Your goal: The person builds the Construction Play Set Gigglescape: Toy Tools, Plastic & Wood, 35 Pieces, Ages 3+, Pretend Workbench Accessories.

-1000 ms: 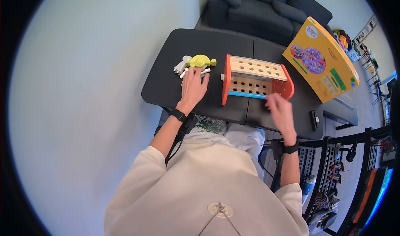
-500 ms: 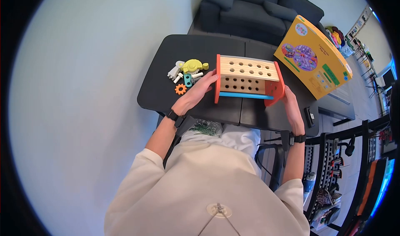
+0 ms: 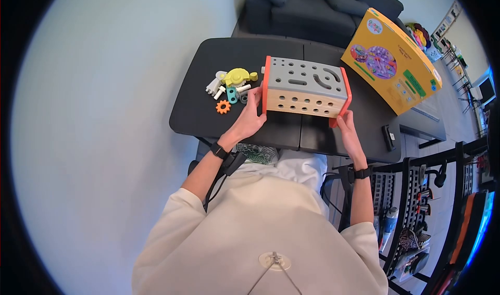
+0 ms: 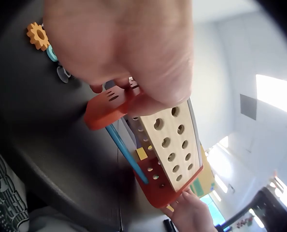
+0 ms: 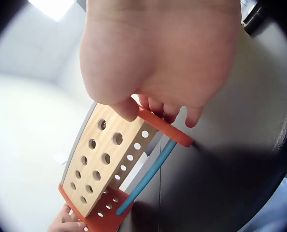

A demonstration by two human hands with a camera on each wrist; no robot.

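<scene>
A toy workbench (image 3: 299, 105) has a grey slotted top (image 3: 307, 76), a pale wooden panel with round holes and red end panels. My left hand (image 3: 248, 121) grips the left red end, thumb on the near side and fingers reaching round behind. At the opposite end, my right hand (image 3: 350, 132) holds the other red panel, its thumb (image 5: 124, 108) over the edge. A blue rod (image 4: 126, 153) runs between the red panels below the wood. The bench is tilted, its grey top turned toward the head camera.
Left of the bench lie loose toy parts: an orange gear (image 3: 223, 107), a yellow-green piece (image 3: 237, 77), a teal holed strip (image 3: 232, 95) and white bolts. A large yellow box (image 3: 390, 60) stands behind at right. A small black object (image 3: 388, 137) lies near the right table edge.
My left hand has left the loose parts for the left red end; the right hand has taken the right end. The bench has been tipped, bringing its grey top into view.
</scene>
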